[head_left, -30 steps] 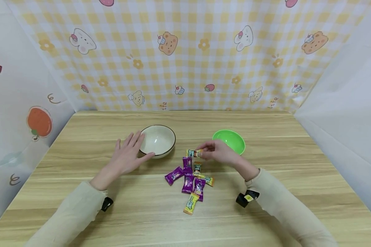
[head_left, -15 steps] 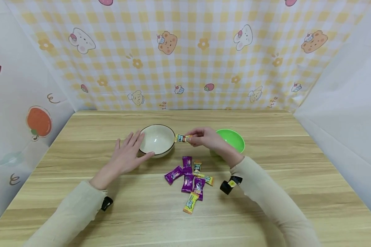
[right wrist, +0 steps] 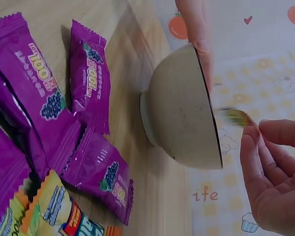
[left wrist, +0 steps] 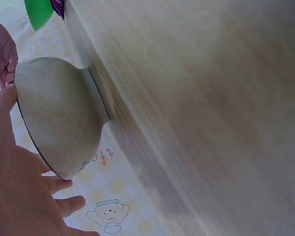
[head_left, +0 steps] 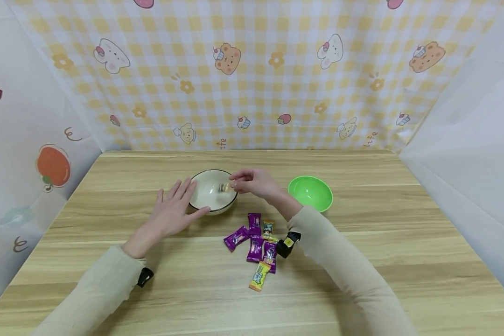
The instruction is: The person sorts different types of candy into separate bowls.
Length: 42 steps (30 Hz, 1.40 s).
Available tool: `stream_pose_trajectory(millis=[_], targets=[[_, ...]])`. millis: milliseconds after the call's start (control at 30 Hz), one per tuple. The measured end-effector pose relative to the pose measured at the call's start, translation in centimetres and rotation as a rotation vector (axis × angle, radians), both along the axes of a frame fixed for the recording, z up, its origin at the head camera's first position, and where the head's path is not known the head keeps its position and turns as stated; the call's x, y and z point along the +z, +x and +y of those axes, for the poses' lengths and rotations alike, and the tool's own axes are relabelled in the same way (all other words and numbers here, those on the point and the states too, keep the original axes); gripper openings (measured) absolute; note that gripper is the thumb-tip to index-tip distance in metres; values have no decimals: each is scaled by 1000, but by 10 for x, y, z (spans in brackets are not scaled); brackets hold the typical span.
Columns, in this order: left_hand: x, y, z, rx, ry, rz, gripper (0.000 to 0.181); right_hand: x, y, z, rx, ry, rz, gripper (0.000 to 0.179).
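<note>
My left hand (head_left: 172, 212) rests on the near-left rim of a cream bowl (head_left: 206, 189) with a dark edge, its fingers spread and straight. The thumb lies along the rim too, as the left wrist view shows. My right hand (head_left: 254, 183) pinches a small yellow-wrapped candy (head_left: 224, 187) between thumb and fingertips. It holds the candy over the bowl's right side; in the right wrist view the candy is blurred, just beyond the rim. In front of the bowl lie several purple candies (head_left: 236, 238) and a few yellow ones (head_left: 258, 276) in a loose cluster.
A green bowl (head_left: 311, 192) stands to the right, beyond my right forearm. The wooden table (head_left: 185, 298) carries everything and meets a checked cloth (head_left: 260, 84) at its back edge. The right sleeve (head_left: 340, 252) passes beside the candy cluster and hides part of one yellow candy.
My right hand has lifted the yellow candy from the top of the cluster and carried it leftward to over the cream bowl. The left hand has stayed on the rim.
</note>
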<state>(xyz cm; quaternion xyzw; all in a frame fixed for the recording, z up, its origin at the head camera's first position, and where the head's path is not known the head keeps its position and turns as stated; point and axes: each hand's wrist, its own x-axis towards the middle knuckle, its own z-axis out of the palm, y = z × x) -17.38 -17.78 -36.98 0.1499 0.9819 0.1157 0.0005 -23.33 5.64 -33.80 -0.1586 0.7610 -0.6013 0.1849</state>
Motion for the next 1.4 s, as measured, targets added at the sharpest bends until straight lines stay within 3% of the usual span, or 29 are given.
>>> stream_pose_trajectory(millis=[200,367,667,1000,1400], targets=[[0,0,0,-1,7,1,92,0,1,6,7,-14,15,26],[0,0,0,-4,7,3,91,1,6,25,20,55,53,26],[2,2,0,-3,7,-9,91,1,23,60,165,228,123,28],[1,2,0,0,3,-14,91,-25,38,73,244,344,215,26],[0,2,0,-3,1,-10,91,-42,43,78,256,426,208,34]])
